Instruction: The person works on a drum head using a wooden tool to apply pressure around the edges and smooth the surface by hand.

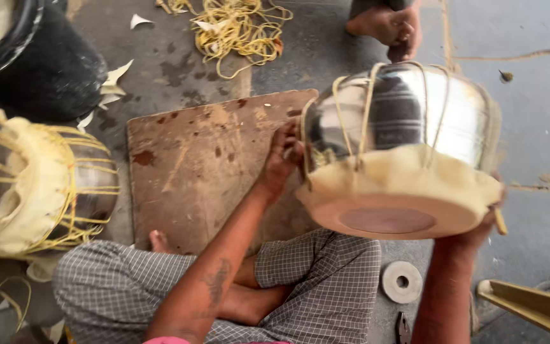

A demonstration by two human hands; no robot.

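Person sits cross-legged on the grey concrete floor point(529, 127), checked cloth over the knees, holding a shiny round metal drum shell point(415, 114) up off the floor, above the lap & the right edge of a worn brown wooden board point(205, 165). Drum is tilted, its cream hide skin point(408, 178) w/ a darker round patch in the middle facing down toward the camera. Pale straps point(351, 121) run from the skin's edge up over the metal body.

Left hand point(282, 159) is at the drum's left side, fingers curled in around the strap & skin edge there: closed on it, as far as I can see. Right hand point(486, 223) is under the drum's lower right rim, mostly hidden behind it; it carries the drum, but can't tell how far those fingers are closed.

On the floor by the right knee: a small white ring-shaped disc point(401, 281). Far left, a second drum laced w/ yellow cane strips point(39, 185), lying on its side, near the board's left edge. Beyond the board's far edge, a loose tangle of yellow cord point(240, 28). Top left corner, a black round tub point(39, 64). Someone else's bare foot point(386, 25) shows just past the drum, top of view.
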